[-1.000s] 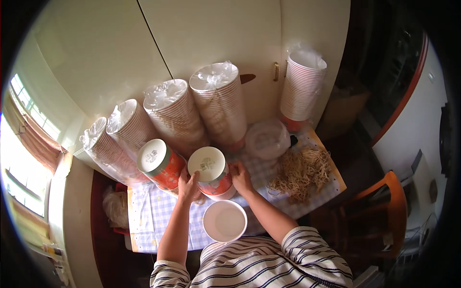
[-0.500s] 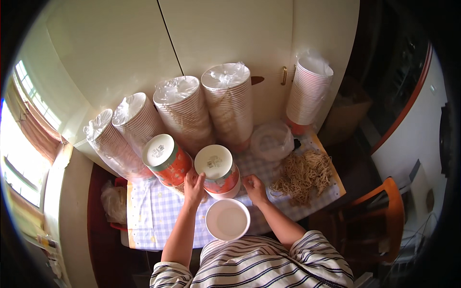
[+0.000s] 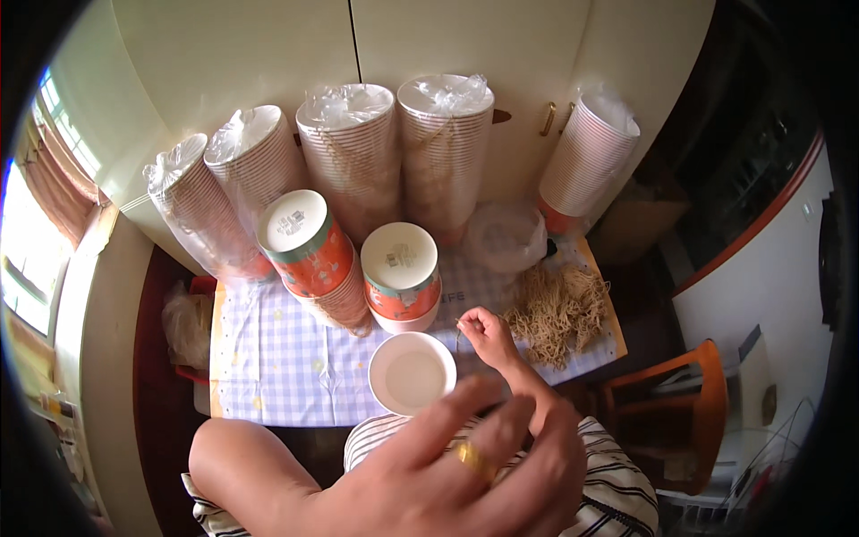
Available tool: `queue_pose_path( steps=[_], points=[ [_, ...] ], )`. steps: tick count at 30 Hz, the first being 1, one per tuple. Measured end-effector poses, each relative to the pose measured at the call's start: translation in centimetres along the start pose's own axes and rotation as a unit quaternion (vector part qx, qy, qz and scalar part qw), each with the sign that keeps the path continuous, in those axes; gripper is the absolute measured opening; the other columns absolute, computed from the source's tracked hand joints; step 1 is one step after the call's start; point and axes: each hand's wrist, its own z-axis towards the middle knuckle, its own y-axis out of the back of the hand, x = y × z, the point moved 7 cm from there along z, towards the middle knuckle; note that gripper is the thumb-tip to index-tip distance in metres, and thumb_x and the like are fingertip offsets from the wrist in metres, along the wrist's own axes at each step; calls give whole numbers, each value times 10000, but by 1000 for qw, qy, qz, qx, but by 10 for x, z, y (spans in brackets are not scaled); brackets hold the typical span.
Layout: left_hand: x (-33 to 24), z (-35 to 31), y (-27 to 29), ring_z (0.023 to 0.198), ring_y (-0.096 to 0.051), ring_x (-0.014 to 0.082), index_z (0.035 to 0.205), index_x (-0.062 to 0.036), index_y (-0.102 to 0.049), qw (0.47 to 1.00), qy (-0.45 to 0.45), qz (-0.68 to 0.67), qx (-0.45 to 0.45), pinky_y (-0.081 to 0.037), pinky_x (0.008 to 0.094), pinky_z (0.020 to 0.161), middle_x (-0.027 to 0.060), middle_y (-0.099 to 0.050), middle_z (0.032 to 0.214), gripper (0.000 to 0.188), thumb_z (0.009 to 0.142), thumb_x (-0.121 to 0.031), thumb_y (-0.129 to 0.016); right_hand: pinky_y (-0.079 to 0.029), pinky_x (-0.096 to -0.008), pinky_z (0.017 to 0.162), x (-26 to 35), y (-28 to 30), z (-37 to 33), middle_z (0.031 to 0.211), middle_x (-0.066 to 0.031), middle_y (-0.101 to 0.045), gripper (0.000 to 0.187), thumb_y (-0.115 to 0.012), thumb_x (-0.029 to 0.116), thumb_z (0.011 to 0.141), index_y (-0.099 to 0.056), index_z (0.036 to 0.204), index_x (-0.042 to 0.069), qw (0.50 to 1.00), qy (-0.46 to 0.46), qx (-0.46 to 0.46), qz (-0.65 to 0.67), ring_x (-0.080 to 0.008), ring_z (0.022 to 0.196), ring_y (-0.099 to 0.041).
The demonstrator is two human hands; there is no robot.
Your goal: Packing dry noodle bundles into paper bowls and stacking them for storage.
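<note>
My right hand [image 3: 490, 338] is closed in a pinch beside the white paper tub [image 3: 376, 380], with a thin short strand [image 3: 459, 333] between thumb and finger. Large and blurred in the foreground, my left hand [image 3: 447, 474] is raised near the camera, with a gold ring on one finger. Its fingers are bent, and whether they hold anything is hidden. The open tub stands near the table's front edge. Behind it are an upside-down orange paper tub [image 3: 403, 302] with a green band and, to its left, a taller upside-down stack [image 3: 322, 264] with twine about its lower part.
A heap of tan twine [image 3: 562, 313] lies on the right of the checked tablecloth [image 3: 268, 358]. Several bagged stacks of paper tubs [image 3: 353, 170] line the back, with another stack [image 3: 591, 161] at back right. A clear plastic bag [image 3: 501, 237] lies nearby. An orange chair [image 3: 707, 421] stands at right.
My left hand has left the upside-down tubs and risen toward the camera. My right hand stays beside the tubs, now showing a thin strand in its pinch. The whole view has shifted.
</note>
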Motion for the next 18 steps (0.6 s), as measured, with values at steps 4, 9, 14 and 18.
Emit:
queue_pose_path(
  steps=[4,9,14,18],
  points=[
    [-14,12,-13,798,-522,186,829,-95,-613,990,-45,113,-65,-413,340,727,36,-500,842,263,723,-331,-566,-415,-248,492,58,-14,20,650,-33,-602,115,-620,132,814,-592,835,23,999,21,8,-26,-76,520,-494],
    [-45,23,-31,824,-552,232,922,-54,-601,970,-141,173,-96,-440,418,791,62,-543,834,286,804,-296,-503,-484,-349,674,78,-2,22,969,-147,-566,74,-610,29,776,-559,829,39,975,196,-82,-72,-309,830,-582],
    [-23,-24,-38,1152,-476,264,1309,-204,-371,938,-45,336,76,-402,461,981,65,-355,1367,494,867,-384,-500,-506,-380,627,95,-38,24,1194,-144,-483,140,-628,44,747,-529,834,90,947,279,-45,-152,-303,812,-606],
    [-34,-19,-41,1133,-482,267,1316,-148,-333,917,-103,381,60,-445,460,928,118,-349,1344,512,875,-376,-463,-505,-345,627,84,-58,31,1195,-123,-495,123,-633,46,749,-546,826,87,916,336,-45,-217,-228,742,-597]
  ],
)
